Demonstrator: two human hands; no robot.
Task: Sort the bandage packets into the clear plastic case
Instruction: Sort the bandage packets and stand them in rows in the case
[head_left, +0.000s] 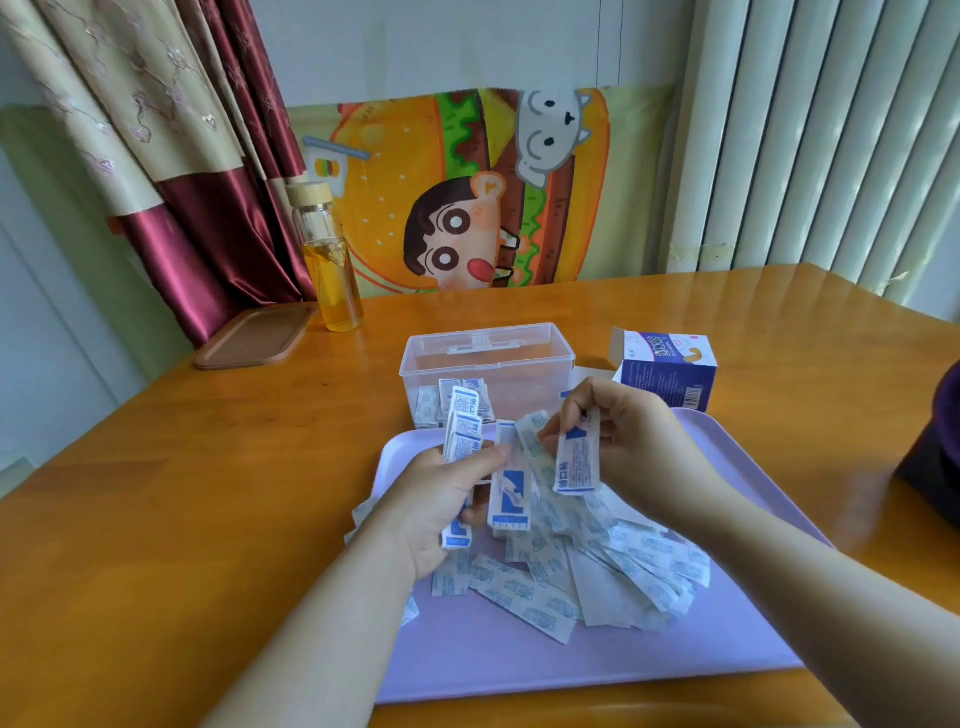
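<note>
Bandage packets (577, 462) in 2 hands (441, 499) (631, 441) over tray (571, 660)

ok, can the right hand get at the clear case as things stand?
Probably yes: the clear case sits just beyond the right hand, its top looks open, nothing between. It holds a packet.

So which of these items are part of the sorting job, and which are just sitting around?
Job: clear plastic case; loose bandage packets on the lavender tray; stack of packets in the left hand; single packet in the right hand.
Lying about: bandage box; glass bottle; brown tray.
</note>
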